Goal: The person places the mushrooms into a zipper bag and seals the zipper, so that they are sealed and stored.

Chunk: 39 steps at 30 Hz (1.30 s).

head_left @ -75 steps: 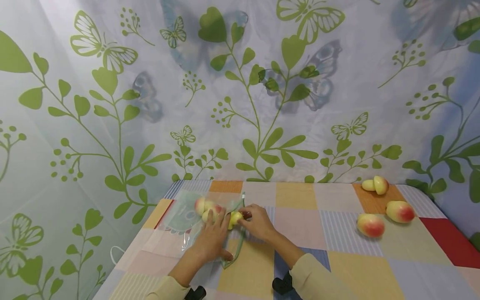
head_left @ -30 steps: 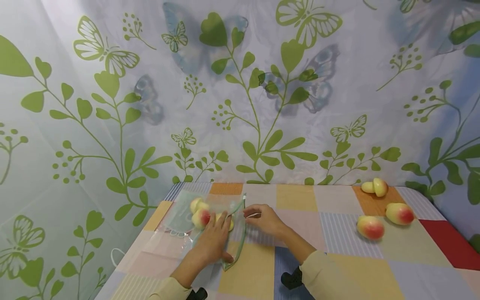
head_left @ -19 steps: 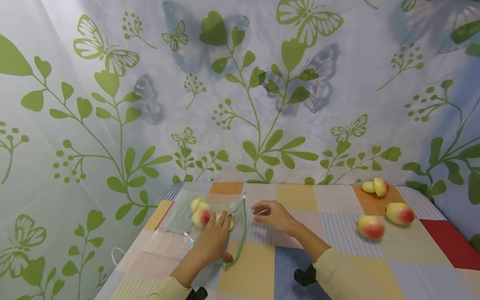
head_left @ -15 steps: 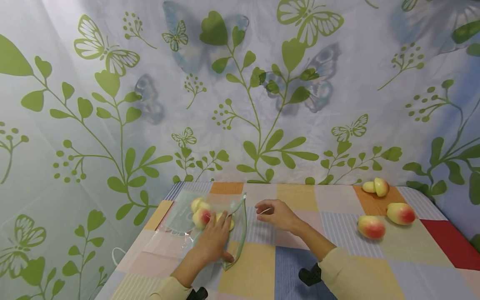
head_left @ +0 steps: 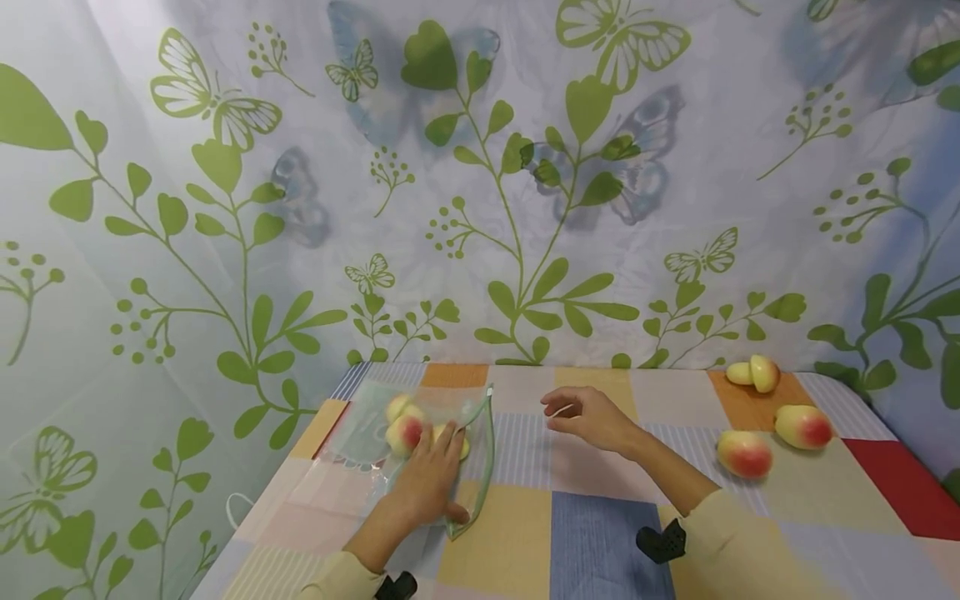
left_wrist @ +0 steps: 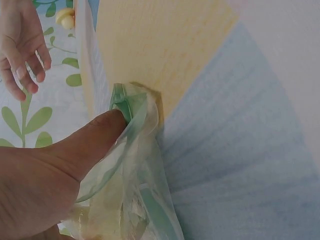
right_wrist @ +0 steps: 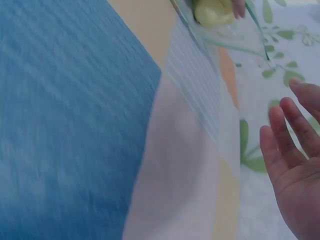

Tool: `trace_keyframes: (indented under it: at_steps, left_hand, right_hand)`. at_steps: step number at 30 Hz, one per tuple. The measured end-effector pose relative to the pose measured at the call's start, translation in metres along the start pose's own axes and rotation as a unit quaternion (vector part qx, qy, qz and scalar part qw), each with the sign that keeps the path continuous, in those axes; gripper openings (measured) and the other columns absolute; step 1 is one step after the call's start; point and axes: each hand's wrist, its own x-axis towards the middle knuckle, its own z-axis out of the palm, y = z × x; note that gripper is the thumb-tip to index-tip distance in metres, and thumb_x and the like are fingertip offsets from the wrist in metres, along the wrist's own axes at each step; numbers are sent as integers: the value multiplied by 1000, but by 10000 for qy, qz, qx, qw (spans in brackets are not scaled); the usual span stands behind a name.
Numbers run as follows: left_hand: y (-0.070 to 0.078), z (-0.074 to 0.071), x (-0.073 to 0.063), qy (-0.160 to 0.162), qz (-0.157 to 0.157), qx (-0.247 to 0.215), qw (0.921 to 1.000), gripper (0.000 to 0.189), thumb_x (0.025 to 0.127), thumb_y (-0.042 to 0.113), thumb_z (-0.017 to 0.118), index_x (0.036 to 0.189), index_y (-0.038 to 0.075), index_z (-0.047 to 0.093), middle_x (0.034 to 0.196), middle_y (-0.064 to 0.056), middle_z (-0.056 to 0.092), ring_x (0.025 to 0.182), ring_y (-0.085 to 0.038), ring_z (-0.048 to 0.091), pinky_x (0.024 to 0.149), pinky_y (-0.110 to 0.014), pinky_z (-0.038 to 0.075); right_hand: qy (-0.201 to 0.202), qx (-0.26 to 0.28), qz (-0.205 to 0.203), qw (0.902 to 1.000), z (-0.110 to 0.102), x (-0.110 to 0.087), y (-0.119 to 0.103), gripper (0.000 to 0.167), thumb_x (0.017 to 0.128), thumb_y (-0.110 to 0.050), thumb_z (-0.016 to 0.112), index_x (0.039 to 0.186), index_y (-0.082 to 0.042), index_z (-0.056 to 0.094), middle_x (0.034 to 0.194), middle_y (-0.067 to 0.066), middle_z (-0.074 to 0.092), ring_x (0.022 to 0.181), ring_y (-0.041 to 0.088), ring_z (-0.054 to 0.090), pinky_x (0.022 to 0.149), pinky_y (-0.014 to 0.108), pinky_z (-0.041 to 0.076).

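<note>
A clear plastic bag with a green edge (head_left: 489,454) lies on the left part of the table, its mouth facing right. My left hand (head_left: 427,482) rests on it, fingers straight and spread. In the left wrist view the thumb (left_wrist: 95,137) lies against the green rim of the bag (left_wrist: 150,200). Inside the bag are a yellow-and-red peach-like fruit (head_left: 405,435), a pale yellow piece (head_left: 397,406) behind it, and another yellow piece (head_left: 464,448) partly hidden by my fingers. My right hand (head_left: 596,418) hovers right of the bag, fingers loosely bent, holding nothing.
Two yellow-and-red fruits (head_left: 744,454) (head_left: 802,426) lie on the right side of the patchwork tablecloth (head_left: 607,542). Behind them is a yellow mushroom (head_left: 761,373). A leaf-and-butterfly curtain (head_left: 480,208) hangs at the table's back edge. A white cord loop (head_left: 236,508) shows at the left edge.
My right hand held a yellow piece at the bag's mouth, let it go inside, then drew away to the right. My left hand has stayed on the bag.
</note>
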Motion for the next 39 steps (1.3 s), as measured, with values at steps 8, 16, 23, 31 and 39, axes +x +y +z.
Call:
trace_keyframes:
  at_steps: [8,16,23,31,39]
  left_hand:
    - [-2,3,3,-58,-5,-29,10000,128,53,49,101,149,-10,40,151,-31,43,135,-62,38,108,-59,41]
    - [-3,2,1,-45,-28,-94,9999,127,53,47,101,149,-10,40,151,-31,43,134,-62,38,108,-60,40]
    - [-3,1,0,-78,-26,-151,9999,126,54,47,101,149,-10,40,151,-32,42,134,-63,37,108,-60,41]
    - [-2,0,0,-93,2,-111,9999,125,55,48,100,149,-10,40,152,-31,42,135,-62,38,109,-58,41]
    - [-1,-1,0,-204,-53,-234,9995,125,57,47,100,150,-10,39,153,-32,40,136,-63,35,108,-60,40]
  right_hand:
    - [181,-427,102,9989,-48,-17,8,39,98,-14,72,135,-3,64,119,10,68,111,33,67,89,44,56]
    - [448,-965,373,9936,-108,-46,18,47,101,-22,69,141,1,58,127,17,66,119,39,62,91,47,56]
    - [965,-1429,591,9832,-160,-78,37,48,102,-17,67,141,8,55,131,29,63,118,46,61,83,21,54]
    - [1198,-2009,1316,9633,-217,-118,52,50,106,-18,58,143,13,46,139,41,49,124,59,48,87,47,56]
    - [1596,-2340,1802,9419,-248,-152,74,50,108,-19,51,144,14,42,142,47,36,124,68,37,90,77,37]
